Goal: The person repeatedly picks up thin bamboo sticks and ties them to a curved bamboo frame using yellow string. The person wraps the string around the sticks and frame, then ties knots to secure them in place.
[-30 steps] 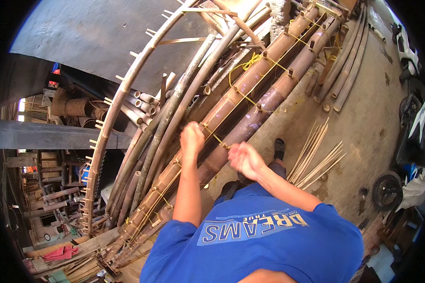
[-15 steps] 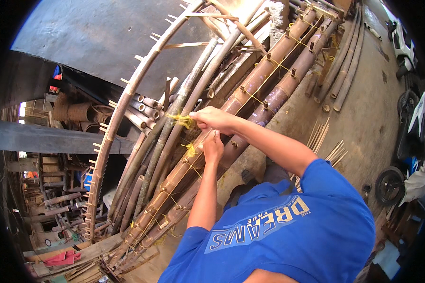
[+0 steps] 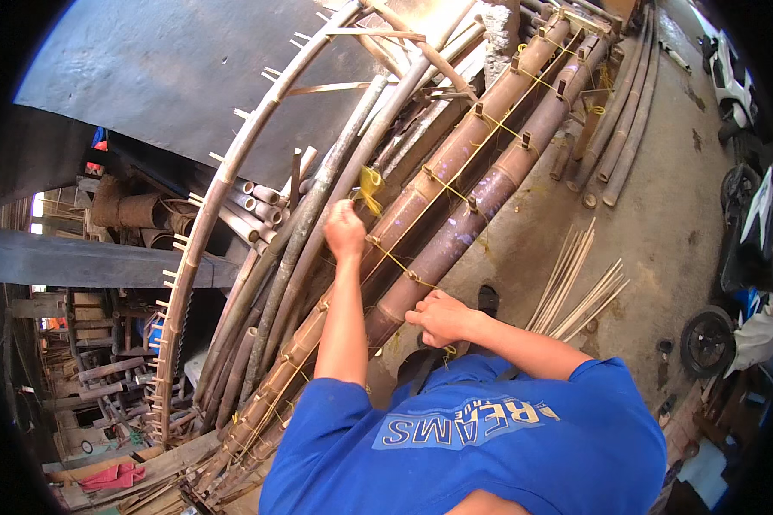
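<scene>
Nearest, a blue shirt point(image 3: 489, 438) with printed lettering is worn by the person, whose two bare forearms are stretched out over a pair of thick bamboo poles point(image 3: 494, 189), the landmark here, which is laid slantwise from lower left to upper right. The right hand point(image 3: 447, 318) is held at the near edge of the pair, its fingers curled in narrowly; whether twine is gripped inside cannot be told. A short yellow strand point(image 3: 451, 352) is seen just below that hand. The left hand point(image 3: 345, 232) is held by the far edge of the pair, also curled into a fist; its grip on anything cannot be confirmed. Just past its knuckles, beyond the far edge of the pair, a loose tuft of yellow twine point(image 3: 370, 190) is seen. Between the hands, a yellow cord point(image 3: 391, 257) is stretched across the pair, and similar cords are passed around short dark pegs point(image 3: 526, 139) set along both poles.

On the near side of the pair, a foot point(image 3: 488, 299) is planted beside the right hand, and thin pale sticks point(image 3: 567, 296) are fanned out on the floor. Beyond the pair's far edge, long bamboo poles point(image 3: 335, 193) are stacked, then a curved bamboo length point(image 3: 208, 219) studded with pale pegs, backed by a broad grey surface point(image 3: 180, 94). Well right of the pair, a black wheel point(image 3: 709, 342) is seen.
</scene>
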Tool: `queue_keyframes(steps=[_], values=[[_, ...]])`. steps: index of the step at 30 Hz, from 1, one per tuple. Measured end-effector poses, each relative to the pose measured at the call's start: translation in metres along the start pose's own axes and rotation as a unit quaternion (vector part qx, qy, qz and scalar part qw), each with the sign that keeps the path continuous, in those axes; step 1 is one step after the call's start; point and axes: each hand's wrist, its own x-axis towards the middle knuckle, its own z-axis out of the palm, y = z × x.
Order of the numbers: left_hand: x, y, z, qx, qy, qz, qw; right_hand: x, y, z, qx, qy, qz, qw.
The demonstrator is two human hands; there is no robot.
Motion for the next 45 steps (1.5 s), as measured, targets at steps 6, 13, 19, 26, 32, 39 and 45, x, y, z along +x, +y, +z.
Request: queue_keyframes(steps=[6, 13, 19, 26, 32, 39, 45], values=[[-0.011, -0.076, -0.023, 0.007, -0.147, -0.052, 0.988, 0.019, -0.074, 0.051, 0.262, -0.072, -0.02, 0.962], [-0.117, -0.082, -0.195, 0.055, -0.3, -0.089, 0.948, 0.065, -0.118, 0.121, 0.831, 0.348, 0.227, 0.37], [-0.186, -0.098, -0.148, -0.147, -0.109, 0.007, 0.983, 0.198, -0.184, 0.032, 0.437, 0.186, -0.024, 0.88], [-0.178, -0.096, -0.156, -0.014, -0.169, -0.07, 0.983, 0.221, -0.085, 0.018, 0.434, 0.008, 0.09, 0.896], [-0.177, -0.087, -0.16, 0.011, -0.135, -0.108, 0.985, 0.065, -0.149, 0.008, 0.224, -0.137, -0.024, 0.965], [-0.087, -0.016, -0.183, -0.171, -0.06, -0.076, 0.98, 0.06, -0.122, 0.089, 0.258, -0.014, 0.075, 0.963], [-0.064, -0.159, -0.119, 0.113, -0.125, -0.105, 0.98, 0.052, -0.141, 0.107, -0.011, 0.052, -0.027, 0.998]])
